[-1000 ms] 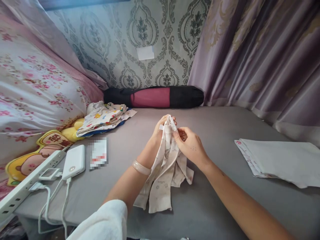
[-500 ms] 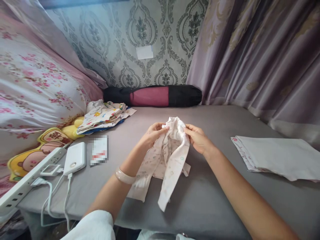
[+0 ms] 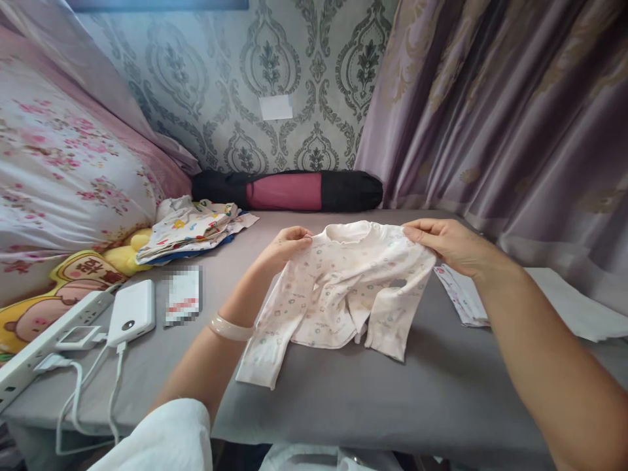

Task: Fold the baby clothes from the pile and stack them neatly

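Observation:
A small pale pink long-sleeved baby top (image 3: 338,288) with a tiny print hangs spread out above the grey bed sheet (image 3: 343,405). My left hand (image 3: 284,243) pinches its left shoulder, and a pale bangle sits on that wrist. My right hand (image 3: 449,245) pinches its right shoulder. The neckline is up between both hands and the sleeves dangle down, their ends touching the sheet.
A folded white cloth (image 3: 564,304) lies at the right. A pile of printed baby clothes (image 3: 196,226) sits at the back left, a black and pink bag (image 3: 289,191) along the wall. A power bank (image 3: 131,313), power strip (image 3: 44,343), cables and flowered pillows are at the left.
My hands have moved apart, pulling the bunched top open by its shoulders so it now hangs spread out. The view has shifted slightly right.

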{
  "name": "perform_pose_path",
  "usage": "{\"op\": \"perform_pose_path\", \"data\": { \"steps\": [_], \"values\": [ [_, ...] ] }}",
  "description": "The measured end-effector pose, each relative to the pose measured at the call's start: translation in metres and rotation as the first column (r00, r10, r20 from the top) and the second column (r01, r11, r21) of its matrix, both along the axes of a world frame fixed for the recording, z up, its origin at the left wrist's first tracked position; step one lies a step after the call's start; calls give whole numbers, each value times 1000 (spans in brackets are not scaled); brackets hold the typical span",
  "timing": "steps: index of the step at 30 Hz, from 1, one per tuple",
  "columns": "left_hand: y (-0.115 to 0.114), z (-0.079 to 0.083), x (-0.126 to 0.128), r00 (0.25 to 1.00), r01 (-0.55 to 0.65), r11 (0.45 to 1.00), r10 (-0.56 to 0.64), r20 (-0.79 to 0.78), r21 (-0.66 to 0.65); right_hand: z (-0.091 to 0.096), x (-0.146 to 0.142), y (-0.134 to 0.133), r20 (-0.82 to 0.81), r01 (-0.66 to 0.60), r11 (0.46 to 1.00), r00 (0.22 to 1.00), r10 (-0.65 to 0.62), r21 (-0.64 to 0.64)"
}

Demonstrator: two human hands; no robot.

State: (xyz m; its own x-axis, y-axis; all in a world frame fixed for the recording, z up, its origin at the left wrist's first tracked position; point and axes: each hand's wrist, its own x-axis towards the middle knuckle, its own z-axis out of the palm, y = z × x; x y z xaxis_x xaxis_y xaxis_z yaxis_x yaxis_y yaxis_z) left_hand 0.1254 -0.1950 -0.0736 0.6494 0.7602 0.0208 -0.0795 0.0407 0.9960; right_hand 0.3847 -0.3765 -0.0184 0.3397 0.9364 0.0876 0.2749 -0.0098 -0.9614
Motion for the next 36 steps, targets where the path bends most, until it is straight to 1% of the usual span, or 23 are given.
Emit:
{"op": "perform_pose_path", "data": {
  "steps": [4, 8, 10, 12, 14, 15, 18, 20, 21, 22, 23, 24, 25, 26, 27, 28, 29, 30, 31, 32, 34, 35, 36],
  "values": [
    [-7, 11, 4, 994, -81, 981, 93, -63, 175, 13, 5, -4, 194, -36, 999, 980, 33, 9],
    [-14, 22, -6, 991, -42, 950, 78, -105, 309, 29, 7, -8, 335, -25, 1000, 942, 17, 20],
    [-14, 30, -16, 997, 26, 958, -3, -82, 285, 39, 6, -12, 394, -32, 999, 919, 16, 35],
    [-11, 41, -27, 986, 155, 968, -140, -89, 198, 49, 5, -15, 435, -46, 998, 900, 22, 45],
    [-6, 55, -38, 958, 262, 959, -244, -150, 112, 58, 3, -17, 458, -67, 997, 888, 42, 38],
    [-3, 62, -42, 948, 275, 957, -255, -193, 88, 62, 2, -17, 468, -79, 996, 882, 57, 28],
    [8, 84, -50, 945, 188, 975, -147, -293, 118, 71, 2, -15, 515, -102, 995, 853, 86, 3],
    [14, 99, -52, 950, 113, 969, -41, -310, 218, 77, 2, -12, 584, -92, 995, 810, 60, 25],
    [16, 106, -52, 953, 84, 952, 9, -301, 294, 79, 2, -10, 632, -73, 996, 774, 20, 58],
    [17, 113, -51, 959, 45, 918, 71, -273, 395, 81, 1, -8, 688, -45, 993, 724, -45, 112],
    [17, 119, -50, 963, -22, 854, 158, -218, 520, 83, 0, -5, 740, -11, 981, 658, -137, 191],
    [16, 124, -49, 954, -118, 748, 268, -134, 653, 84, -2, -3, 773, 22, 957, 584, -248, 290],
    [14, 128, -47, 925, -219, 598, 378, -31, 771, 84, -3, 0, 781, 46, 919, 512, -359, 392],
    [13, 130, -45, 885, -280, 431, 463, 56, 858, 83, -4, 3, 776, 54, 882, 452, -440, 469],
    [11, 130, -43, 852, -274, 292, 515, 90, 916, 80, -5, 6, 777, 49, 864, 413, -474, 501],
    [11, 129, -41, 836, -206, 209, 545, 61, 956, 77, -5, 10, 795, 36, 872, 394, -462, 488],
    [12, 126, -39, 827, -117, 177, 562, -2, 977, 73, -4, 14, 820, 22, 892, 385, -425, 451],
    [14, 122, -37, 816, -55, 173, 576, -56, 983, 69, -3, 18, 838, 16, 907, 377, -395, 421],
    [16, 118, -34, 798, -44, 174, 598, -69, 984, 66, -1, 23, 837, 24, 906, 371, -402, 424],
    [19, 114, -31, 777, -83, 163, 628, -39, 983, 62, 1, 27, 814, 48, 882, 366, -452, 468],
    [26, 107, -23, 743, -160, 137, 668, 28, 978, 57, 5, 37, 731, 108, 801, 353, -584, 588],
    [30, 104, -19, 754, -126, 148, 657, -3, 981, 54, 6, 41, 716, 126, 788, 349, -604, 603],
    [33, 102, -15, 771, -57, 171, 634, -65, 984, 51, 7, 46, 728, 136, 801, 349, -590, 583]
  ]
}}
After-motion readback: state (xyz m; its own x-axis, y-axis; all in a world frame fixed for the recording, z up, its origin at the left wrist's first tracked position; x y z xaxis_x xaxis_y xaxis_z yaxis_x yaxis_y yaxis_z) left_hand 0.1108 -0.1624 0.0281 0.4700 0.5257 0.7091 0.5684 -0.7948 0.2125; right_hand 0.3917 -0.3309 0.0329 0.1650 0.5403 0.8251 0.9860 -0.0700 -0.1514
